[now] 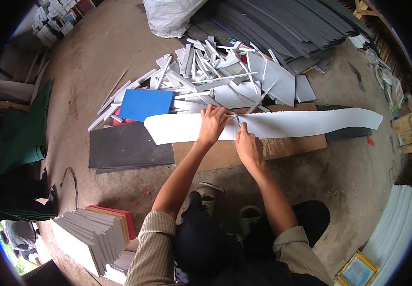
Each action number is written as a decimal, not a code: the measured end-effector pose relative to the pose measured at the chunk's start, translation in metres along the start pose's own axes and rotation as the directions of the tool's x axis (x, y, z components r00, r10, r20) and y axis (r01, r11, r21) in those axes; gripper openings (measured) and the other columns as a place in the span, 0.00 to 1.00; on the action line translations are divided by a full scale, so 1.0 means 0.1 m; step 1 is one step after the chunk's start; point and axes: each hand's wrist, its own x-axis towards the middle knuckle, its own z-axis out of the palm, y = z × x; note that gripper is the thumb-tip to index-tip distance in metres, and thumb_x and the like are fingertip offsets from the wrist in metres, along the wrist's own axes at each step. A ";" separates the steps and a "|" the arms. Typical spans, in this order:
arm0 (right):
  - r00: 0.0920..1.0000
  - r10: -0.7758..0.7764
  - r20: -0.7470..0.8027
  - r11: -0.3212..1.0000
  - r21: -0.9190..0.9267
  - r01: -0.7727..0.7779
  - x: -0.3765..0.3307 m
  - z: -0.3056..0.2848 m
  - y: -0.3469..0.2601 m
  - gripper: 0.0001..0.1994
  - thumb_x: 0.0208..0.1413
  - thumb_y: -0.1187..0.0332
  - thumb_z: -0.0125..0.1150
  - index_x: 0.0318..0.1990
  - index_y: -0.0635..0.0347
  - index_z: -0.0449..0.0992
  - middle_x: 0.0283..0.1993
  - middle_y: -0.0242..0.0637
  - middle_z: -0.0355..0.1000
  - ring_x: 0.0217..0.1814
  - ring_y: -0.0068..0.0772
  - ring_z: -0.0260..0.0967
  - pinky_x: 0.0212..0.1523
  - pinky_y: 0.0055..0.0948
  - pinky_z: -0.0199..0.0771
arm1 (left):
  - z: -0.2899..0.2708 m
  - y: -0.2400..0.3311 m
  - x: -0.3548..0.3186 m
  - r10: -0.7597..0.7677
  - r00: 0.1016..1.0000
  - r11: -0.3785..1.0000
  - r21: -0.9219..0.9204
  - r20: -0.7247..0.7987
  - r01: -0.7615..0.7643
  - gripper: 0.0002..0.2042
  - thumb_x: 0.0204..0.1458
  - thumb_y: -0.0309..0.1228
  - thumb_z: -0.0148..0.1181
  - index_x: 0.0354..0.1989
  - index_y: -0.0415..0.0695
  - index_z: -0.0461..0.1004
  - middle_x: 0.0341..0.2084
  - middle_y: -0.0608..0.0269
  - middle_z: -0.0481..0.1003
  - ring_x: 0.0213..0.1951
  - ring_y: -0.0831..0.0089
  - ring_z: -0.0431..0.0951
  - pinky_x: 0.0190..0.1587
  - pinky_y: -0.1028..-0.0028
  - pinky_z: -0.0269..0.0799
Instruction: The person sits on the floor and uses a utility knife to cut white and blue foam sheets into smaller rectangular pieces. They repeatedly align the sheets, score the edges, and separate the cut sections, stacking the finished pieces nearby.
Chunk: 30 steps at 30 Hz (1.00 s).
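A long white foam strip (291, 125) lies crosswise in front of me, with a ragged far edge. My left hand (213, 125) presses on it left of its middle, fingers laid on the surface near the far edge. Close beside, my right hand (249, 145) is closed around a cutter knife (237, 121), whose tip is at the strip. A thin line runs across the strip under the knife. Beneath lie a brown board (282, 144) and, to the left, a dark grey sheet (130, 145).
A heap of white foam offcuts (201, 71) and a blue sheet (146, 105) lie beyond the strip. Dark sheets (287, 28) are stacked at the far right, beside a white sack (170, 16). Stacked boards (91, 233) stand near left; white sheets (396, 229) near right.
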 end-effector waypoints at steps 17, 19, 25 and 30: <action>0.993 0.073 0.092 0.997 0.012 -0.074 -0.03 -0.07 -0.15 0.10 0.53 0.69 0.43 0.41 0.63 0.61 0.24 0.51 0.71 0.29 0.51 0.71 0.30 0.46 0.71 | 0.06 0.06 -0.10 0.001 0.997 1.000 -0.003 -0.081 -0.001 0.05 0.39 0.34 0.62 0.23 0.48 0.74 0.22 0.72 0.70 0.32 0.70 0.65 0.35 0.69 0.51; 0.992 0.083 0.095 0.996 0.017 -0.085 -0.01 -0.06 -0.14 0.09 0.53 0.69 0.43 0.39 0.63 0.62 0.25 0.52 0.71 0.30 0.51 0.72 0.30 0.46 0.71 | 0.07 0.05 -0.10 0.003 0.997 1.000 -0.018 -0.083 -0.004 0.05 0.39 0.33 0.62 0.23 0.49 0.74 0.21 0.72 0.70 0.31 0.70 0.64 0.34 0.69 0.51; 0.994 0.086 0.065 0.995 0.039 -0.089 0.10 0.12 -0.06 0.09 0.52 0.68 0.44 0.38 0.63 0.63 0.25 0.53 0.71 0.30 0.53 0.71 0.30 0.47 0.71 | 0.05 0.06 -0.07 -0.011 1.000 0.999 -0.049 -0.026 0.010 0.03 0.40 0.33 0.61 0.24 0.50 0.75 0.22 0.74 0.70 0.32 0.71 0.65 0.35 0.70 0.52; 0.995 0.088 0.051 0.993 0.078 -0.092 0.08 0.15 -0.04 0.10 0.51 0.67 0.46 0.38 0.65 0.62 0.24 0.56 0.70 0.29 0.57 0.70 0.29 0.50 0.69 | 0.01 0.03 -0.04 0.022 0.997 0.994 0.103 0.068 -0.029 0.07 0.41 0.36 0.60 0.28 0.51 0.74 0.24 0.75 0.72 0.34 0.71 0.66 0.38 0.69 0.54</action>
